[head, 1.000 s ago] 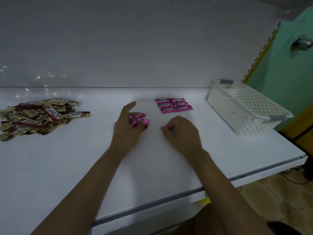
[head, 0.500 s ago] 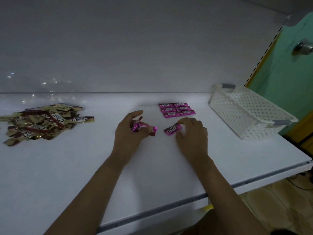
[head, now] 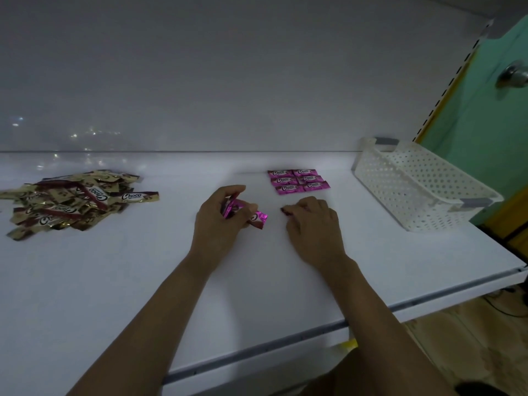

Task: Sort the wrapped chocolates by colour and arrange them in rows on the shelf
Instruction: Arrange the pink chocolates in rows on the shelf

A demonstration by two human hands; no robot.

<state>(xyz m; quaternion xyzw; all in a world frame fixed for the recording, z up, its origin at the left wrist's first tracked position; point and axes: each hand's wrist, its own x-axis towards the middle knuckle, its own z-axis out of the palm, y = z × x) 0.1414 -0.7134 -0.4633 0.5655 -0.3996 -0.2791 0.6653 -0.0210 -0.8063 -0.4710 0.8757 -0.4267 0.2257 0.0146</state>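
Centre of the white shelf (head: pixel 143 281), left hand (head: pixel 220 224): fingers and thumb curled round a bunch of pink Choco pieces (head: pixel 232 207), one foil end poking out toward 3 o'clock. Right hand (head: pixel 314 227) just beside it at 3 o'clock: fingers bent down over a single pink piece (head: pixel 285 210), with only a dark-pink sliver showing at the fingertips (looks like a pinch rather than a flat press, though mostly hidden).

Half a second ago: same piece lying in plain view under those fingertips. A second ago: only just drawn from the left hand's bunch. Now covered and, seemingly, brought a touch nearer the pink block (head: pixel 298 181), set at 12 o'clock from the right hand, near but not touching. Block unchanged across all three pictures: six pieces, two columns, three rows, labels up.

Meaning for the task, as a judgement: seventh pink piece mid-placement, probably bound for the near edge of the block to open a fourth row. Needs squaring against the near-left piece without nudging the rows already set. More pink pieces waiting in the left hand, so pink sorting well short of done.

Well apart at 9 o'clock: gold-and-brown Choco pile (head: pixel 74 201), a loose heap, not yet in rows, likely the larger share of the work. At 2 o'clock: perforated white basket (head: pixel 423 184), contents not visible.
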